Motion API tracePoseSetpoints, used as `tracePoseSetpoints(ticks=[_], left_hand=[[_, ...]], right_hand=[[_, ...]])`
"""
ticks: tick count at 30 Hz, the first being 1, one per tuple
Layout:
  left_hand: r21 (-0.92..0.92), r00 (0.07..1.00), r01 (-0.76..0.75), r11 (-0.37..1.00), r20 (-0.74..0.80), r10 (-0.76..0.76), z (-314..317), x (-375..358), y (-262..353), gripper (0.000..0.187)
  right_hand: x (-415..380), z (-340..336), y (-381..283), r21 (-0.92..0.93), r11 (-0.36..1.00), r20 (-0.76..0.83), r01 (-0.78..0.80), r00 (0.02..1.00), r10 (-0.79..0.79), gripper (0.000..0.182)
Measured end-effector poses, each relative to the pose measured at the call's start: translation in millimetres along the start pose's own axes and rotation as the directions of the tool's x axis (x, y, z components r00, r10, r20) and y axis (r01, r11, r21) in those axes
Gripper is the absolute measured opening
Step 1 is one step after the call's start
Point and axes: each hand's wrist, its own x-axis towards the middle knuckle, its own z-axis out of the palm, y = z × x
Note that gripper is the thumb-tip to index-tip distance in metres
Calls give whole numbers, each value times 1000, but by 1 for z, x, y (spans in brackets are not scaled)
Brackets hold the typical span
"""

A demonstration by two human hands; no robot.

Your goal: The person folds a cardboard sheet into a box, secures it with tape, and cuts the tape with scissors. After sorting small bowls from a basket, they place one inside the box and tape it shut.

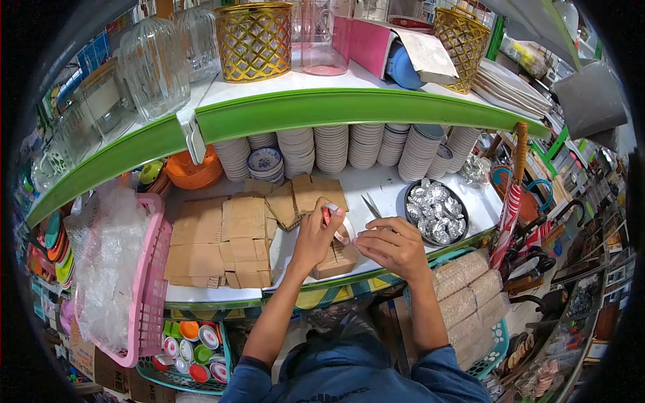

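My left hand [314, 236] is closed around a roll of tape [345, 232], pale with a red inner core, held above the shelf. My right hand [395, 247] is beside the roll, its thumb and fingers pinched together near the tape's edge; what lies between the fingertips is too small to make out. Below the hands sits a small cardboard box [336, 263]. Just behind my right hand lies a pair of scissors [371, 206], blades pointing away. Several flat brown cardboard packages [222, 242] are laid together left of my left hand.
A dark round pan [463, 232] of foil-wrapped pieces stands to the right. Stacked bowls [332, 146] line the back beneath a green-edged upper shelf [349, 107]. On the left is a pink basket [151, 282] with bubble wrap; bubble-wrapped bundles [463, 299] lie at lower right.
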Motion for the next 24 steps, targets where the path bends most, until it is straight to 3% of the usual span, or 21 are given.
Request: tracePoseSetpoints(ticks=[24], left_hand=[[32,999,1,999,-33,0,3,0,7,43]], right_hand=[[0,-2,3,-85,994,-5,61,998,-62,17]])
